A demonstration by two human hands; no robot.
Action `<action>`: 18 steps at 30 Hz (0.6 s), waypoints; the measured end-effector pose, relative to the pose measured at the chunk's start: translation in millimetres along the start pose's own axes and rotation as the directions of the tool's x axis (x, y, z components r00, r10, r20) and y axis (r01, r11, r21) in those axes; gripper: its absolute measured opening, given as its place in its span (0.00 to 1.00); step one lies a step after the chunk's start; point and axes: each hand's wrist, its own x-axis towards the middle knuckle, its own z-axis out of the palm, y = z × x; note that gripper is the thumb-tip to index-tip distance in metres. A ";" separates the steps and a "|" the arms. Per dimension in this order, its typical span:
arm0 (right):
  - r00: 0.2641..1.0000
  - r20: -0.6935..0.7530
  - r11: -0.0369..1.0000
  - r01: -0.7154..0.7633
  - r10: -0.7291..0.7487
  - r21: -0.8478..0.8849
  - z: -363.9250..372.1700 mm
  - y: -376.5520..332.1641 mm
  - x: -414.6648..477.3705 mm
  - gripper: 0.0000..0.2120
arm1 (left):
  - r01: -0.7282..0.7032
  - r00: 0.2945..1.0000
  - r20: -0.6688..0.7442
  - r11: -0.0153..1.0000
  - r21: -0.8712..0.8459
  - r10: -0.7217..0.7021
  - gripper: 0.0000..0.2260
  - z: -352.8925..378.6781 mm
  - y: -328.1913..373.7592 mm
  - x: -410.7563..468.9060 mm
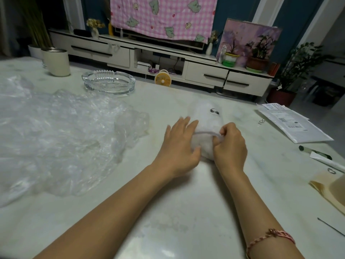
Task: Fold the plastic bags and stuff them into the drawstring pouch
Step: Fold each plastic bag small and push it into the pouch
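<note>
The white drawstring pouch (pixel 205 116) lies on the pale table (pixel 168 212), its mouth toward me and a small black print on its far part. A folded plastic bag (pixel 204 146) sits at the pouch's mouth between my hands. My left hand (pixel 180 146) holds the pouch's left side, fingers stretched along it and thumb curled against the plastic. My right hand (pixel 230 146) pinches the pouch's rim at the right. A heap of crumpled clear plastic bags (pixel 56 133) spreads over the table's left part.
A glass ashtray (pixel 108 82) and a cream cup (pixel 57 62) stand at the far left. A white mailer envelope (pixel 293 126), a pen (pixel 315 152), a ring (pixel 332 171) and a beige item (pixel 334 189) lie at the right.
</note>
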 end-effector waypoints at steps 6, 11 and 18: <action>0.955 0.275 0.987 0.139 -0.112 -0.082 -8.3 -9.9 -5.1 0.21 | 0.453 0.840 -0.456 0.842 0.293 -0.294 0.23 -66.2 -21.3 -2.4; 0.965 -0.007 0.959 0.263 -0.264 0.108 -18.6 -27.2 -22.8 0.16 | 0.680 0.722 -0.420 0.675 0.287 -0.550 0.04 -91.9 -41.3 -7.5; 0.981 0.023 0.869 0.158 -0.190 0.470 -21.1 -33.2 -29.6 0.08 | 0.240 0.814 -0.433 0.904 -0.355 -0.387 0.04 -101.0 -25.2 -17.6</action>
